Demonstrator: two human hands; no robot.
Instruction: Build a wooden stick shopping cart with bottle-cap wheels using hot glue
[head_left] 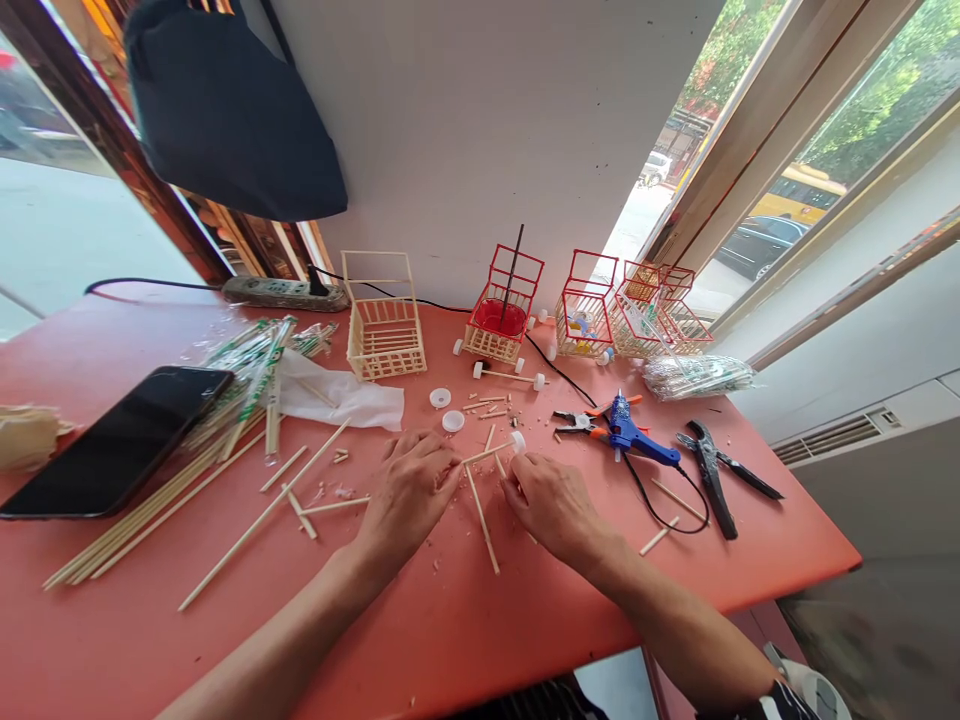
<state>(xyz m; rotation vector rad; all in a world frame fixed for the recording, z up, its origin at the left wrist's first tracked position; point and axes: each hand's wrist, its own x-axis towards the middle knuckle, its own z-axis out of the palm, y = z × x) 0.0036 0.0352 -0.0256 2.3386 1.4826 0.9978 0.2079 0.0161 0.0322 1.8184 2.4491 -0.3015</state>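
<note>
A short wooden stick (487,455) spans the gap between my two hands, with a white bottle cap (518,441) at its right end. My left hand (412,490) pinches the stick's left end. At the other end, my right hand (555,500) is closed with its fingertips against the cap; the thumb's exact contact is partly hidden. Below the held stick, a loose stick (482,520) lies on the red table (465,650). Two more white caps, one of them this cap (452,421), rest just beyond my left hand, near cut stick pieces (491,405).
Behind stand a plain stick cart (386,345) and several red-trimmed carts (495,335). A wheeled axle (510,375) lies before them. To the right are a blue glue gun (637,437), pliers (574,422) and black cutters (712,480). Leftward lie a phone (112,440) and long sticks (165,500).
</note>
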